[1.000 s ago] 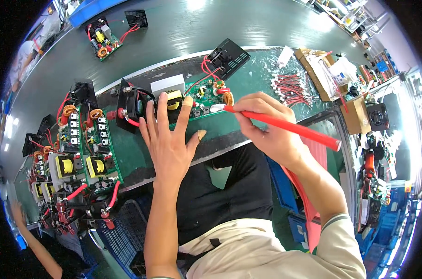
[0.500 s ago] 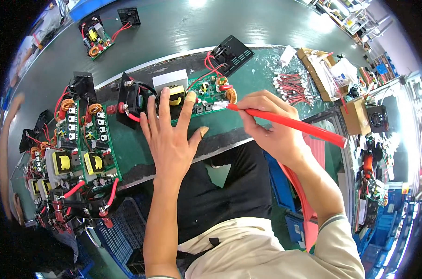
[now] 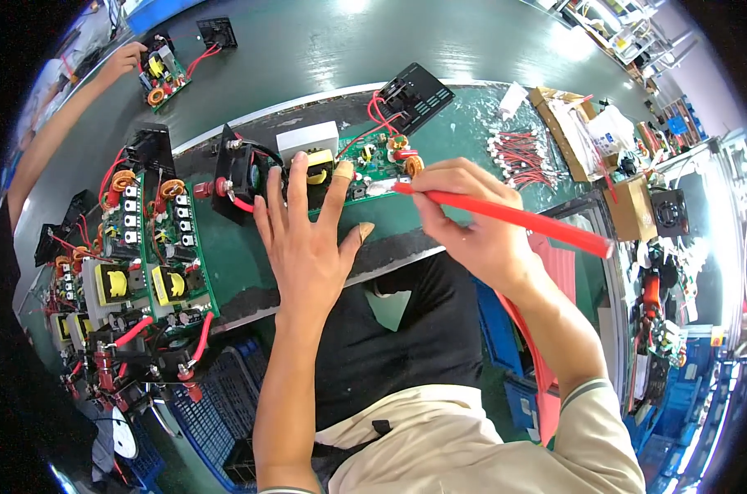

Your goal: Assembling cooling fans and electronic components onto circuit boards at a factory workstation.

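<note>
Working at a green circuit board (image 3: 378,173), laid on the bench (image 3: 233,276).
Gripping a red stick (image 3: 522,216) in the right hand (image 3: 476,218), with its tip at the white patch (image 3: 380,188) of the board; holding the left hand (image 3: 308,255) spread wide, around the yellow transformer (image 3: 319,169).

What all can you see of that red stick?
The red stick is long, straight and smooth, and looks like shiny plastic. The right hand holds it like a pen near its narrow end, which sits at a white patch on the circuit board; contact is hard to confirm. Its thicker, blunt end points right.
</note>
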Tool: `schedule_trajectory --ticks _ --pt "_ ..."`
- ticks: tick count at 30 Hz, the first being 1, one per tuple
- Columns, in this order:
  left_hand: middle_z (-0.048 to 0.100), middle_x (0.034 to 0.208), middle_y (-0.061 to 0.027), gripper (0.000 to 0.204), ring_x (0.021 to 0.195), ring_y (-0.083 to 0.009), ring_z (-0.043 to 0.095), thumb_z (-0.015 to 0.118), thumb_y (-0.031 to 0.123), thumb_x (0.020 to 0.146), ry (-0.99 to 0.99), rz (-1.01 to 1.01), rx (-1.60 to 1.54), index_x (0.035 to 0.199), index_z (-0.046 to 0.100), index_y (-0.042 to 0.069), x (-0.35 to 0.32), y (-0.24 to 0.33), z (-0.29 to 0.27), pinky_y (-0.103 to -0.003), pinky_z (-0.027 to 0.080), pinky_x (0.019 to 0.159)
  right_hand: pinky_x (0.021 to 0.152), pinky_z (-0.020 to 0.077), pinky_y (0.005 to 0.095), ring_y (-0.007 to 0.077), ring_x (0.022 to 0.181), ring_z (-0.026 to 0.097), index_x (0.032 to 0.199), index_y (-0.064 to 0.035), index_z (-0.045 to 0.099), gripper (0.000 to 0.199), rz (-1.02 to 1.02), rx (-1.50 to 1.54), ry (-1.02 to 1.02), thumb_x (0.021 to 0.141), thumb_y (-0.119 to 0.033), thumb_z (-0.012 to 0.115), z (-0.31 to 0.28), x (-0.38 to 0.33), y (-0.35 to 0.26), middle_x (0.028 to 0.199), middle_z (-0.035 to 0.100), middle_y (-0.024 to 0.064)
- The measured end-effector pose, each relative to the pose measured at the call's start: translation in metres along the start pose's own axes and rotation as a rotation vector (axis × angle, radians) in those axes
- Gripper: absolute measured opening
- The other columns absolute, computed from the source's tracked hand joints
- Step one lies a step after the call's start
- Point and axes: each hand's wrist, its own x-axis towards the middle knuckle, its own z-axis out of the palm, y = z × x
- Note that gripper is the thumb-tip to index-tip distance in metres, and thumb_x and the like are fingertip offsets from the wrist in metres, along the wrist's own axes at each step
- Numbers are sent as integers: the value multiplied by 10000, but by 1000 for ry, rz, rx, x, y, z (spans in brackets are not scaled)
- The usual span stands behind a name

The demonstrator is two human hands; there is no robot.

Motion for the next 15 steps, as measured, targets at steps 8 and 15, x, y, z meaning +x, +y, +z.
schedule_trajectory --ticks 8,15 --pt "328 1532 -102 719 1386 -411 326 790 370 759 -13 -8 13 1414 500 321 -2 -2 -2 -595 267 1121 777 521 302 207 901 658 947 11 679 142 223 238 -65 837 95 649 -43 7 -7 1086 628 120" --pt "342 1528 -99 785 1391 -396 327 795 378 745 9 -10 1 1447 464 256 -2 -1 0 -590 271 1119 746 517 292 198 843 655 925 -5 677 165 118 135 -179 781 78 680 -31 10 -16 960 665 98"
